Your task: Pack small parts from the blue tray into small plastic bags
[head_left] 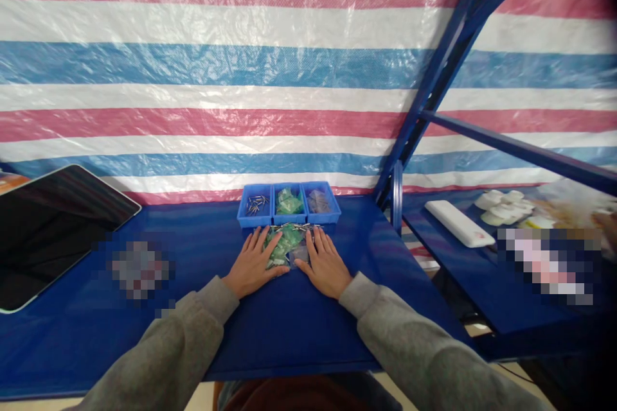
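My left hand [254,261] lies flat with fingers spread at the left edge of a pile of small green plastic bags [288,241]. Opposite it, my right hand [326,261] rests with fingers extended, its thumb by a greyish clear plastic bag [299,257]. Thin metal pieces, too small to name, lie along the pile's far edge. Just beyond stand three joined blue bins: the left bin [247,221] has loose metal pins or screws in it, the middle bin [289,219] green plastic bags, and the right bin [332,219] greyish bags.
A dark-screened flat panel [58,231] lies at the left of the blue table [289,334]. A blue metal frame [436,77] rises at the right. Past it, another table holds a white oblong case [457,223] and white round pieces [504,207]. Striped sheeting [216,64] hangs behind.
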`<action>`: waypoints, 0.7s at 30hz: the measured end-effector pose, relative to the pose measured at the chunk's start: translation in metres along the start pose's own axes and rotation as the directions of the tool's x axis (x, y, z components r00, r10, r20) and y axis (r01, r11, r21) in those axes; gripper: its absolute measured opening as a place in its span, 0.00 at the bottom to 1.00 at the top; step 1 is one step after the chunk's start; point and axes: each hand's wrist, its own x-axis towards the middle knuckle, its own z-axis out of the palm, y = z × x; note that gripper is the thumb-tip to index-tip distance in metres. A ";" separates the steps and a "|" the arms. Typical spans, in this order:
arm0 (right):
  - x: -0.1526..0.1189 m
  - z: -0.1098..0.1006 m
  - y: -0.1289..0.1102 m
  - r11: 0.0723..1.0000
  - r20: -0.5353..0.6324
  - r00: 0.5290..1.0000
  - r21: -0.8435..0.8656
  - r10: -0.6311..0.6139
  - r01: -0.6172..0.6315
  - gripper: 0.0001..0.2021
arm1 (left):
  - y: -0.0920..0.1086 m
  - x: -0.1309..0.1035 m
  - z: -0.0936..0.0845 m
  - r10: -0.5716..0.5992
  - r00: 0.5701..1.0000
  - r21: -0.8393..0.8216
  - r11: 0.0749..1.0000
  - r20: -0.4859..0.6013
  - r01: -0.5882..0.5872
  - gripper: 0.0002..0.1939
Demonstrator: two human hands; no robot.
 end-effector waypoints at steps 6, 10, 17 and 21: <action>0.010 0.004 -0.008 1.000 -0.026 1.000 0.015 -0.005 0.005 0.37 | 0.010 0.011 0.006 -0.076 0.993 0.036 0.996 -0.092 0.079 0.36; 0.012 0.005 -0.012 1.000 -0.065 0.998 0.019 0.022 -0.021 0.36 | 0.013 0.013 0.008 -0.084 0.991 0.029 0.996 -0.102 0.088 0.33; 0.006 -0.002 -0.013 0.997 -0.094 0.993 0.018 0.077 -0.076 0.38 | 0.015 0.008 0.005 -0.126 0.987 -0.002 0.992 -0.101 0.127 0.30; 0.005 -0.001 -0.012 0.996 -0.083 0.993 0.010 0.084 -0.084 0.38 | 0.015 0.000 0.006 -0.146 0.984 0.033 0.988 -0.099 0.150 0.31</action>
